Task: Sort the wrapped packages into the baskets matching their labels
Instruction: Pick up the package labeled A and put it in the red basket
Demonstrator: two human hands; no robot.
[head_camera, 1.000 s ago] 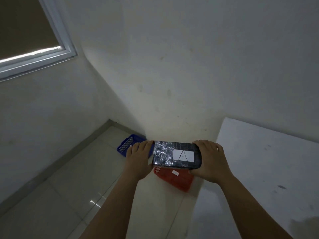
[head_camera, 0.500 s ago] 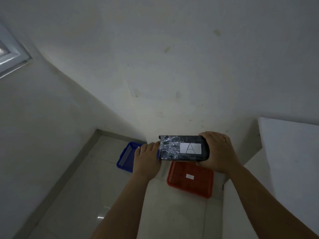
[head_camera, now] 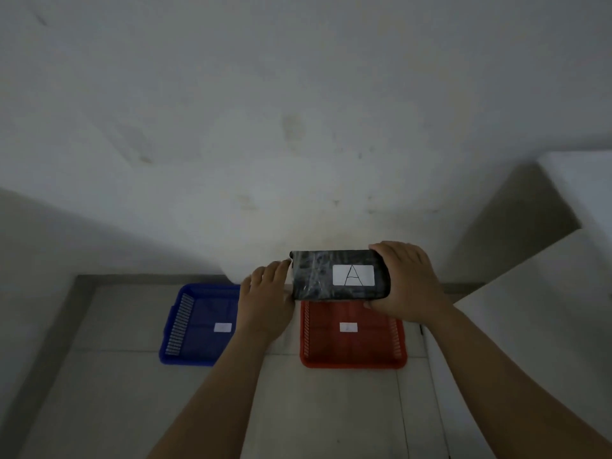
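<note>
A black wrapped package (head_camera: 319,276) with a white label reading "A" is held flat in the air between both hands. My right hand (head_camera: 409,281) grips its right end. My left hand (head_camera: 266,301) holds its left end with the fingers against the edge. Below on the tiled floor stand a blue basket (head_camera: 198,324) at the left and a red basket (head_camera: 352,339) directly under the package. Each basket has a small white label inside; I cannot read the letters.
The baskets stand against a white wall (head_camera: 298,127). A white table or counter (head_camera: 536,309) rises at the right, close to the red basket. Pale floor tiles (head_camera: 109,392) spread to the left and toward me.
The view has swung left and down, so both baskets now show in full. The package stays in both hands, now over the red basket's far edge.
</note>
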